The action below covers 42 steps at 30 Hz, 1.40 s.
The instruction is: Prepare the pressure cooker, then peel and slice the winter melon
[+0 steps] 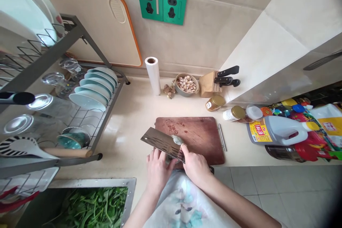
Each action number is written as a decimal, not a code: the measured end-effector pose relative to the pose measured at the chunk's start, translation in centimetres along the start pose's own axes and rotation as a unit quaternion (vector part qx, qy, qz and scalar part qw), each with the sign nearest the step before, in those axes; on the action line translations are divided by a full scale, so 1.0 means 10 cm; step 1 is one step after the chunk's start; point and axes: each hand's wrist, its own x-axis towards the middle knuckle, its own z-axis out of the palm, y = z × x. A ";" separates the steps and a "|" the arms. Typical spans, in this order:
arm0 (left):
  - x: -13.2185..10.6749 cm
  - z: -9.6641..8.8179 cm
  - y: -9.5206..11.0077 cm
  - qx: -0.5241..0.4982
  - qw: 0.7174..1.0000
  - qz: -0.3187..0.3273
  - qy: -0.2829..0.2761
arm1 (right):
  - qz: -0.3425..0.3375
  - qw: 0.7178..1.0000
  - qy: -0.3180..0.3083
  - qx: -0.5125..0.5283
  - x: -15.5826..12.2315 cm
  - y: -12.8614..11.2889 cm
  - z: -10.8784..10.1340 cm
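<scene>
My right hand (196,165) is closed round the grip end of a broad cleaver (162,143). The blade slants up to the left over the near part of a brown wooden cutting board (197,135), and dark wet-looking patches mark it. Below the blade, the fingers of my left hand (159,171) are curled in at the board's near edge. They close around something greyish that the blade mostly hides. A rounded, pale grey-green lump (177,140) shows just beyond the blade, close to my right thumb; its kind is unclear. Small reddish scraps lie on the board's far left part.
Behind the board stand a paper roll (153,76), ginger (169,91), a bowl of garlic cloves (187,84) and a knife block (210,84). Jars (216,103) and a large jug (280,130) line the right. At left are a dish rack (107,128) and a sink (132,188) with leafy greens.
</scene>
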 end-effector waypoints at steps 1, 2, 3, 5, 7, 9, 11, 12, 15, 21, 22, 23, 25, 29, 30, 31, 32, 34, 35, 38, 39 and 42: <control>0.00 0.00 0.00 0.001 1.000 -0.001 0.001 | -0.002 1.000 -0.004 0.002 0.00 0.00 -0.01; 0.01 -0.01 0.00 0.002 1.000 -0.004 0.002 | -0.004 1.000 -0.008 0.005 -0.01 0.00 -0.02; 0.01 -0.01 0.00 0.005 1.000 -0.008 0.003 | -0.006 1.000 -0.010 0.007 -0.03 0.00 -0.04; 0.01 -0.01 0.00 0.008 1.000 -0.017 0.003 | -0.006 1.000 -0.014 0.009 -0.07 0.00 -0.05; 0.00 0.00 0.01 0.008 1.000 -0.022 0.001 | -0.007 1.000 -0.027 0.009 -0.14 0.00 -0.05; -0.01 0.01 0.01 0.008 1.000 -0.027 -0.002 | -0.002 0.999 -0.049 0.008 -0.21 0.02 -0.01; -0.02 0.01 0.03 0.003 0.999 -0.034 0.001 | 0.013 0.998 -0.064 0.009 -0.25 0.04 0.03; -0.02 0.01 0.03 -0.001 0.999 -0.036 0.003 | 0.024 0.997 -0.066 0.011 -0.26 0.05 0.05; -0.02 -0.02 0.06 -0.010 0.999 -0.035 0.007 | 0.039 0.997 -0.065 0.012 -0.21 0.08 0.06; -0.02 -0.01 0.04 0.004 0.999 -0.034 -0.006 | 0.040 0.998 -0.053 0.018 -0.12 0.07 -0.02; -0.02 0.00 0.03 0.003 1.000 -0.031 -0.003 | 0.040 0.998 -0.051 0.022 -0.10 0.06 -0.04; -0.03 0.01 0.02 0.001 1.000 -0.027 0.002 | 0.041 0.998 -0.048 0.027 -0.08 0.06 -0.05; -0.03 0.03 0.01 -0.005 1.000 -0.017 0.015 | 0.037 0.998 -0.043 0.039 0.02 0.08 -0.08; -0.03 0.03 0.00 0.000 1.000 -0.016 0.023 | 0.028 0.995 -0.054 0.079 0.28 0.30 -0.11; -0.03 0.03 0.00 0.000 1.000 -0.017 0.023 | 0.020 0.994 -0.059 0.095 0.32 0.37 -0.11; -0.03 0.03 0.00 -0.002 1.000 -0.017 0.024 | 0.010 0.992 -0.062 0.111 0.36 0.44 -0.10; -0.03 0.03 0.01 -0.005 0.999 -0.017 0.028 | -0.002 0.990 -0.064 0.127 0.37 0.50 -0.10; -0.02 0.02 0.02 -0.014 0.999 -0.023 0.031 | -0.023 0.986 -0.061 0.151 0.34 0.58 -0.11; -0.02 0.01 0.03 -0.019 0.999 -0.027 0.030 | -0.027 0.985 -0.062 0.160 0.31 0.60 -0.12; -0.01 -0.01 0.04 -0.035 0.998 -0.038 0.018 | -0.032 0.980 -0.076 0.179 0.19 0.61 -0.18; -0.01 -0.01 0.04 -0.040 0.998 -0.039 0.018 | -0.036 0.979 -0.084 0.183 0.16 0.62 -0.19; -0.01 -0.02 0.04 -0.049 0.998 -0.043 0.027 | -0.052 0.977 -0.097 0.185 0.13 0.63 -0.22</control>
